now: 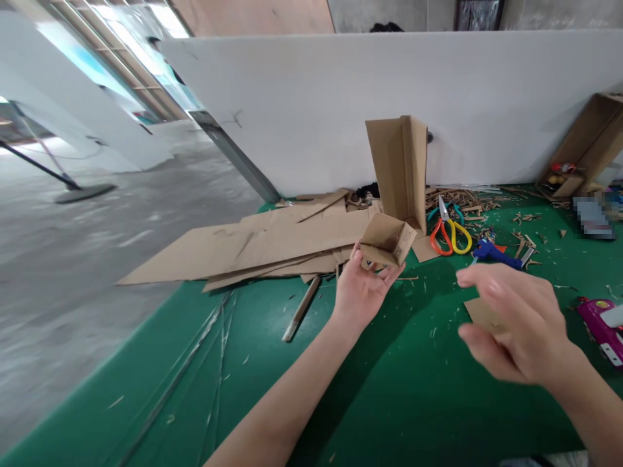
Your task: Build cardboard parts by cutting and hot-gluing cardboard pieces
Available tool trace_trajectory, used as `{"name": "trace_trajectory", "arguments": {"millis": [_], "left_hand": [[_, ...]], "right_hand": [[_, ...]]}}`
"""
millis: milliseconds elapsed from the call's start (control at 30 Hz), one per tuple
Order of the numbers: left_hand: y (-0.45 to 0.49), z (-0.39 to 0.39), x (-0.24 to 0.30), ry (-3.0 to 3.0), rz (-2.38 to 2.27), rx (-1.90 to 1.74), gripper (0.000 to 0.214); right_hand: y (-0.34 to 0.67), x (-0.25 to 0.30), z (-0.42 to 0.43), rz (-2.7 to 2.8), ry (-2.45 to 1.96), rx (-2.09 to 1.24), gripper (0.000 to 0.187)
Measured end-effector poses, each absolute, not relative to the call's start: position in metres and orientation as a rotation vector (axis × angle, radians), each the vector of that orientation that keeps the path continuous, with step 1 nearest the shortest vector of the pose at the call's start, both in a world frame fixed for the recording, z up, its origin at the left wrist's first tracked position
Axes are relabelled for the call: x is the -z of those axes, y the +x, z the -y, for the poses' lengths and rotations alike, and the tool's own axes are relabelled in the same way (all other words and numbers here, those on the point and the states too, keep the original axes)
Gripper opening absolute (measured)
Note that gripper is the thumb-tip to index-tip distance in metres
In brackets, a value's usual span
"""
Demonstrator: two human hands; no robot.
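Observation:
My left hand [363, 285] is closed around a small open cardboard box [388, 237], held up above the green table with its hollow side facing me. Its fingers wrap the underside and sides. To the right, my right hand [516, 318] hangs over the table, thumb and fingers apart, with nothing between them. Under and behind that hand lies a small cardboard piece [479, 313], partly covered. Just beyond the little box, a tall folded cardboard piece [402, 172] stands upright against the white panel.
Flat cardboard sheets [277, 243] overhang the table's left edge. Scissors [450, 233] with orange and yellow handles lie near a blue-handled tool [499, 253] and cardboard scraps [467, 204]. A stick [302, 310] lies in front. A magenta device [601, 324] is at right. A white panel [311, 110] borders the back.

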State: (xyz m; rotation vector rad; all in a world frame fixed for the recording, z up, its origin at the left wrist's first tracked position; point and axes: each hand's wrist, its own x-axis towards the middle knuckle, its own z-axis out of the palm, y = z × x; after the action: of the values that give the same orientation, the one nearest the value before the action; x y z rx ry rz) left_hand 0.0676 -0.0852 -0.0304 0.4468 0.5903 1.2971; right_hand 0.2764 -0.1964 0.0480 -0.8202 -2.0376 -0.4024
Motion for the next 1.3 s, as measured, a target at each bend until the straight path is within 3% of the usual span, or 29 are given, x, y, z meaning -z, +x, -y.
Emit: {"name": "trace_trajectory", "arguments": {"millis": [100, 267, 400, 600, 800, 867, 1033, 1300], "left_hand": [[0.067, 0.085, 0.032, 0.483, -0.592, -1.298, 0.040], [0.067, 0.084, 0.034, 0.551, -0.596, -1.280, 0.050], [0.067, 0.082, 0.038, 0.550, -0.607, -1.237, 0.042], [0.069, 0.083, 0.043, 0.585, -0.627, -1.219, 0.031], [0.073, 0.084, 0.049, 0.753, -0.665, -1.326, 0.046], [0.074, 0.085, 0.052, 0.856, -0.722, -1.351, 0.054], [0.074, 0.088, 0.056, 1.142, -0.889, -1.322, 0.070], [0.076, 0.093, 0.055, 1.338, -0.953, -1.251, 0.075]], "right_hand": [[0.301, -0.041, 0.167, 2.158, -1.100, 0.516, 0.045], [0.359, -0.008, 0.130, 2.149, -2.126, 0.521, 0.051], [0.388, 0.026, 0.115, 2.116, -2.513, 0.291, 0.052], [0.381, 0.040, 0.107, 2.095, -2.428, 0.395, 0.062], [0.377, 0.036, 0.106, 1.802, -2.208, 0.410, 0.038], [0.374, 0.035, 0.110, 1.741, -1.961, 0.275, 0.035], [0.336, 0.041, 0.131, 1.652, -1.508, -0.417, 0.025], [0.295, 0.047, 0.151, 1.653, -1.260, -0.642, 0.010]]}}
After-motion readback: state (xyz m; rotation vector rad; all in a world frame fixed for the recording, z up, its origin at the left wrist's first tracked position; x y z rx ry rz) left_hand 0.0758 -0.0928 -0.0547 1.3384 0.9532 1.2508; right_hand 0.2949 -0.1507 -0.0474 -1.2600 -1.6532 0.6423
